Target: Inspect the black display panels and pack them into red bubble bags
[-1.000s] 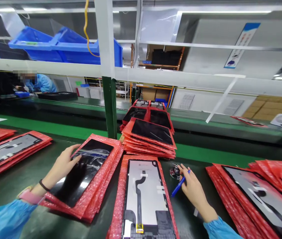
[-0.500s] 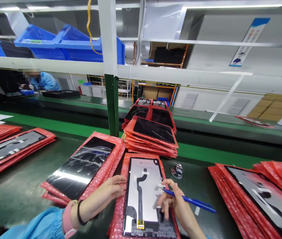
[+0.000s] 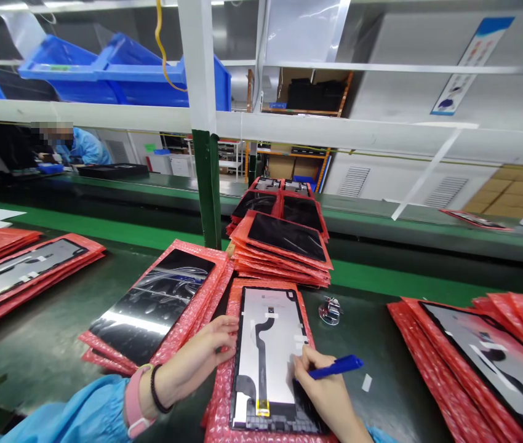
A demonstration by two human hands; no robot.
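Note:
A tablet screen panel [image 3: 277, 351] lies back side up on red bubble wrap [image 3: 224, 394] in front of me. Its back is silver-grey with a dark flex cable [image 3: 261, 363] and a yellow-edged connector near the bottom. My right hand [image 3: 323, 381] is closed around a blue pen [image 3: 338, 367], resting on the panel's right side; the pen's tip is hidden by my fingers. My left hand [image 3: 208, 351] lies with fingers stretched at the panel's left edge, on the wrap, holding nothing. To its left sits a glossy black screen [image 3: 155, 301] on more red wrap.
Behind the panel rises a stack of wrapped screens [image 3: 284, 246]. More panels lie at left [image 3: 26, 271] and right [image 3: 478, 357]. A small shiny metal object [image 3: 330, 311] and a white scrap [image 3: 367, 383] are on the table. A green-white post [image 3: 206, 184] stands ahead; a person [image 3: 83, 147] sits beyond.
My right hand has turned the pen from lying loosely across the fingers to a writing grip, its back end now pointing up and right. My left hand stays by the panel's left edge.

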